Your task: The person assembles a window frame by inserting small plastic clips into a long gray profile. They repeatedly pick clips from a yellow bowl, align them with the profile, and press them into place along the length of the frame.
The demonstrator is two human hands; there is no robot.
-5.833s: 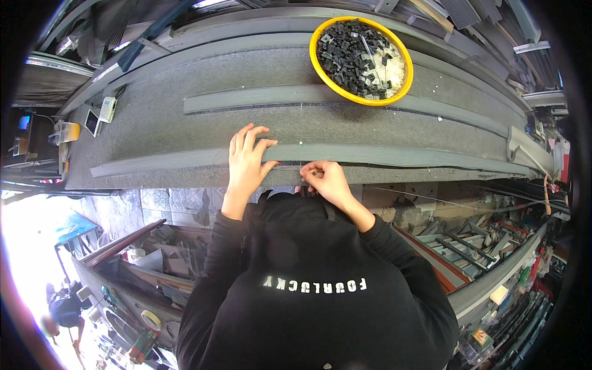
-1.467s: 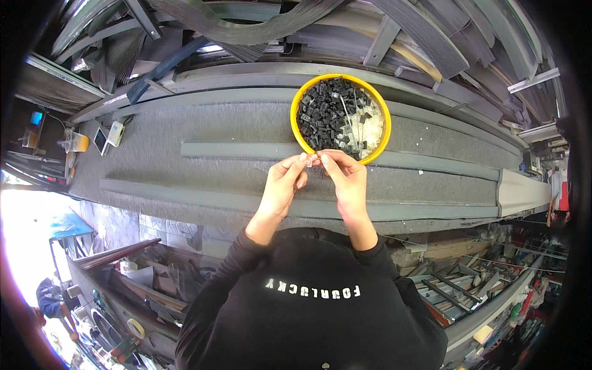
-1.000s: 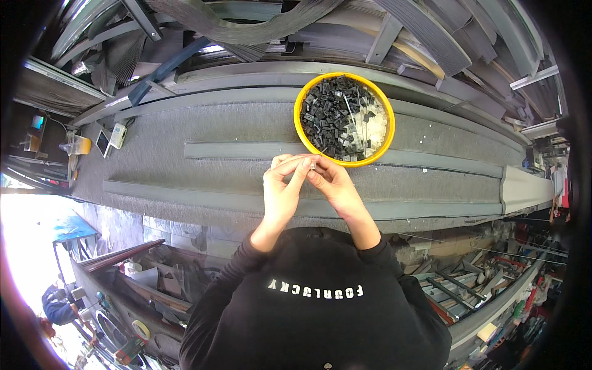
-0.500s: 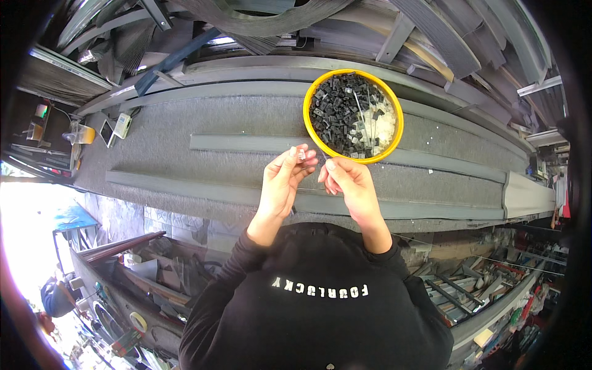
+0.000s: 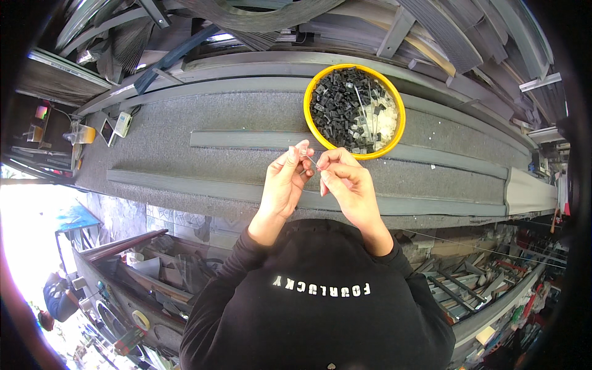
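My left hand is pinched, palm turned up, on a small clear plastic piece at its fingertips. Close on its right, my right hand grips a thin wire-like strand between thumb and fingers. That strand reaches across to the left hand's piece; whether it passes through it is too small to tell. Just beyond the hands stands a round tub with a yellow rim. Black plastic pieces fill its left side, whitish clear pieces its right. Thin metal rods lie on top.
Long grey strips lie along the carpeted bench. At its left end are a phone-like device, a pale box and a cup. Metal profiles crowd the back. A person is at far lower left.
My right hand has turned and closed in on the left hand, its fingers curling more. The strand now spans the gap between them. My left hand stays nearly in place.
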